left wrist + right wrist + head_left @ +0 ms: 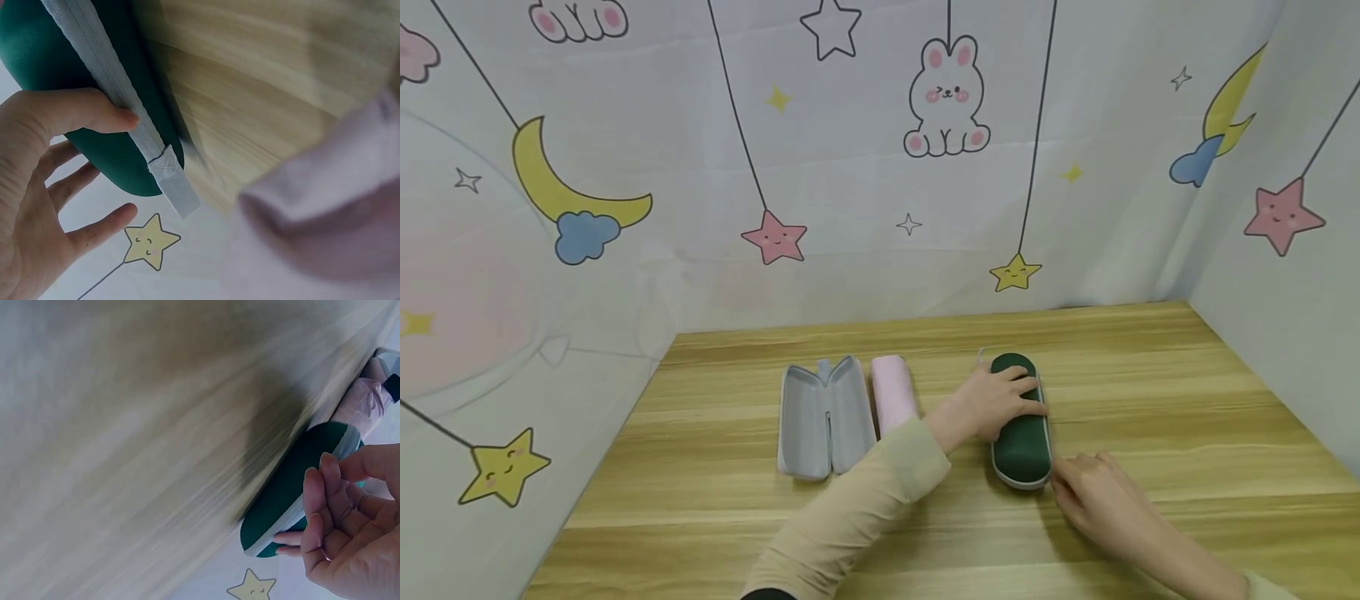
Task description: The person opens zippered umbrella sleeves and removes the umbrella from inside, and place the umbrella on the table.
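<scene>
A closed green zip-up glasses case [1022,454] lies lengthwise on the table. My left hand [1000,400] grips it from above, fingers spread across its top. In the left wrist view the thumb presses by the pale zipper band [94,50], and a short fabric tab [177,190] sticks out at the case's end. My right hand [1101,500] is at the near right corner of the case. Seen from the right wrist, its thumb and curled index finger pinch together at the zipper band [287,519]; the zipper pull is hidden by the fingertips.
Left of the green case lie an opened grey hard case [805,425] and a long pink case [892,392], which the left sleeve [857,508] partly covers. A white curtain [865,183] with printed stars and a rabbit hangs behind the wooden table [1150,400].
</scene>
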The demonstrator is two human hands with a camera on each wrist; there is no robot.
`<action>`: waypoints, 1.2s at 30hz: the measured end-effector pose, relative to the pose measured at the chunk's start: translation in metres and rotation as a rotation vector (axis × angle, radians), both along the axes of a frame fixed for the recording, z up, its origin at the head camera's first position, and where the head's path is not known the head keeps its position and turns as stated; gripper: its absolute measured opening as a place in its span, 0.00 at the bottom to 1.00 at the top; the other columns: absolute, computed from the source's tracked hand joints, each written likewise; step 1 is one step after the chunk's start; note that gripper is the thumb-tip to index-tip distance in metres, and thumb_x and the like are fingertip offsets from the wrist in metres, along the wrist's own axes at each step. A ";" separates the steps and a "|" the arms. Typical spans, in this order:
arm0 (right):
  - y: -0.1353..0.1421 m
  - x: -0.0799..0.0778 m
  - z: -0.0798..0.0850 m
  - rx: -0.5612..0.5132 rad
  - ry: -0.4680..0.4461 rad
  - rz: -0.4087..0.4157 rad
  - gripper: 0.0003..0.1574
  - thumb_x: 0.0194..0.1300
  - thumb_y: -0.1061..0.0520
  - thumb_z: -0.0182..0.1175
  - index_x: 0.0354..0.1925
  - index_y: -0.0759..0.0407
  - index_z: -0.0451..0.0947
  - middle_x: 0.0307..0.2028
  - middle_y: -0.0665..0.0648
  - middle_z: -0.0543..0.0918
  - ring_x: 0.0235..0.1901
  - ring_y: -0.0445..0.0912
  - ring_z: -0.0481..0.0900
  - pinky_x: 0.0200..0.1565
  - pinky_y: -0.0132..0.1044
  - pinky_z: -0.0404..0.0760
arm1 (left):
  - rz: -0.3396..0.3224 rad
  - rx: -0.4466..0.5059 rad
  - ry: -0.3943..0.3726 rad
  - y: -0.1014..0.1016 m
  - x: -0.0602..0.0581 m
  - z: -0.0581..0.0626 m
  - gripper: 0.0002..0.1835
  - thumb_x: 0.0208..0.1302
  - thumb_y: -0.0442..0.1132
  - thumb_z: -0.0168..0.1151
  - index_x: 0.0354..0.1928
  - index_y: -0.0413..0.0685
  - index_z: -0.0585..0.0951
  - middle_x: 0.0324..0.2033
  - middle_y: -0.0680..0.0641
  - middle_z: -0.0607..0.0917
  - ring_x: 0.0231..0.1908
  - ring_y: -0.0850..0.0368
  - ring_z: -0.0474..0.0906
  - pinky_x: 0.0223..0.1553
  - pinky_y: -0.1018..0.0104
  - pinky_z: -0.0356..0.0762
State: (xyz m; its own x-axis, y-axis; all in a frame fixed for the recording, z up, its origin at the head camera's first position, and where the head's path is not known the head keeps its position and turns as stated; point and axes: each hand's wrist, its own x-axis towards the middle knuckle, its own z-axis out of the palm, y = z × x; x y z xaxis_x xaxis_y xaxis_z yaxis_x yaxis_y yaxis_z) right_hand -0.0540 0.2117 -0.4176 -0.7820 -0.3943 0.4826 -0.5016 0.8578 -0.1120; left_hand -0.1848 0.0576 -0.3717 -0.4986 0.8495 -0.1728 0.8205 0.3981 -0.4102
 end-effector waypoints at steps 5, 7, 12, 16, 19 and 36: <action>0.000 0.002 0.000 0.003 0.022 0.001 0.21 0.45 0.64 0.68 0.19 0.43 0.67 0.15 0.33 0.60 0.20 0.28 0.58 0.27 0.29 0.58 | 0.028 0.016 -0.005 0.001 0.001 0.000 0.39 0.57 0.58 0.65 0.68 0.86 0.59 0.73 0.61 0.57 0.73 0.60 0.52 0.62 0.49 0.70; 0.000 0.002 0.000 0.004 0.030 -0.004 0.21 0.45 0.64 0.68 0.19 0.43 0.66 0.15 0.33 0.60 0.20 0.28 0.58 0.27 0.29 0.58 | 0.035 0.030 -0.012 0.001 0.001 -0.001 0.39 0.57 0.58 0.66 0.68 0.85 0.59 0.72 0.60 0.58 0.72 0.59 0.53 0.62 0.50 0.70; 0.001 0.004 0.001 0.000 0.016 -0.007 0.22 0.46 0.64 0.68 0.19 0.43 0.66 0.15 0.33 0.57 0.20 0.28 0.55 0.27 0.28 0.58 | 0.048 0.045 -0.032 0.001 0.003 0.000 0.38 0.57 0.58 0.66 0.68 0.84 0.60 0.71 0.60 0.60 0.71 0.59 0.55 0.63 0.52 0.69; 0.002 0.005 0.001 0.000 0.002 -0.009 0.23 0.46 0.64 0.68 0.19 0.42 0.65 0.15 0.32 0.56 0.20 0.27 0.55 0.28 0.29 0.58 | 0.065 0.040 -0.035 0.002 0.004 0.002 0.37 0.57 0.58 0.65 0.68 0.85 0.61 0.71 0.61 0.60 0.71 0.59 0.55 0.64 0.53 0.68; 0.003 0.006 0.001 -0.002 -0.004 -0.014 0.23 0.46 0.64 0.68 0.19 0.42 0.65 0.16 0.32 0.56 0.20 0.28 0.55 0.28 0.28 0.58 | 0.073 0.036 -0.029 0.004 0.003 0.002 0.36 0.58 0.58 0.65 0.67 0.85 0.61 0.71 0.61 0.60 0.71 0.60 0.56 0.65 0.55 0.67; 0.009 0.012 0.000 -0.007 -0.032 -0.073 0.18 0.47 0.64 0.69 0.21 0.44 0.71 0.16 0.33 0.59 0.21 0.28 0.55 0.28 0.30 0.59 | 0.077 0.048 -0.012 0.003 -0.001 -0.002 0.36 0.58 0.60 0.63 0.67 0.86 0.60 0.72 0.58 0.58 0.71 0.59 0.54 0.66 0.56 0.65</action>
State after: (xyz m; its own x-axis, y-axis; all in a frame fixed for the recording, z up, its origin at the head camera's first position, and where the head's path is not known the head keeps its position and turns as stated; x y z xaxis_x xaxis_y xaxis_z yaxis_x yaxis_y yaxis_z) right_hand -0.0423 0.2202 -0.4177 -0.8236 -0.3327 0.4593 -0.4340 0.8910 -0.1329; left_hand -0.1856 0.0606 -0.3736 -0.5607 0.8162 -0.1395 0.7916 0.4790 -0.3794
